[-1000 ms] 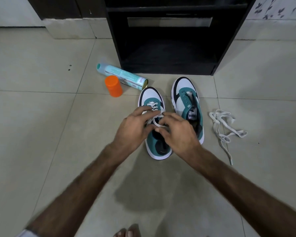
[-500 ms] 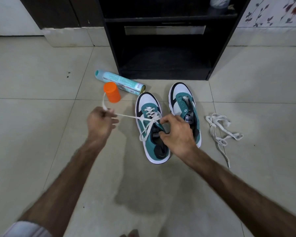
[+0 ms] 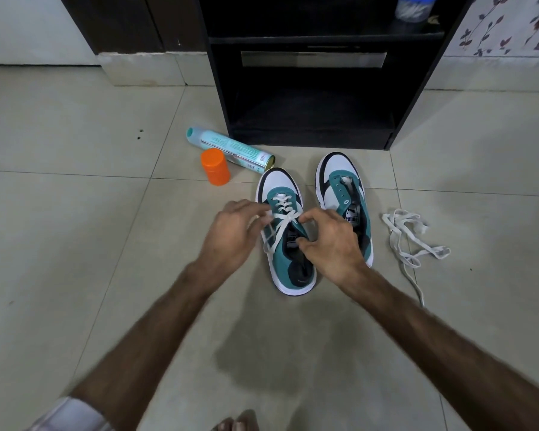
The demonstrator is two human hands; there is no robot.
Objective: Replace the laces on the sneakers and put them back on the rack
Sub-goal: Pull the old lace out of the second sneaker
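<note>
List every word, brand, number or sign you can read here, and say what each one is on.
"PUMA": on the tongue label of the right sneaker, seen upside down.
Tongue label of the left sneaker: partly hidden by the lace and fingers, not readable.
Print and barcode on the spray can lying on the floor: too small to read.
Orange cap: no text visible.

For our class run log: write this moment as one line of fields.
step: lacing left sneaker | left hand: pinches lace | right hand: at eyelets | right sneaker: unlaced | spare lace: on floor | rack: no sneakers
</note>
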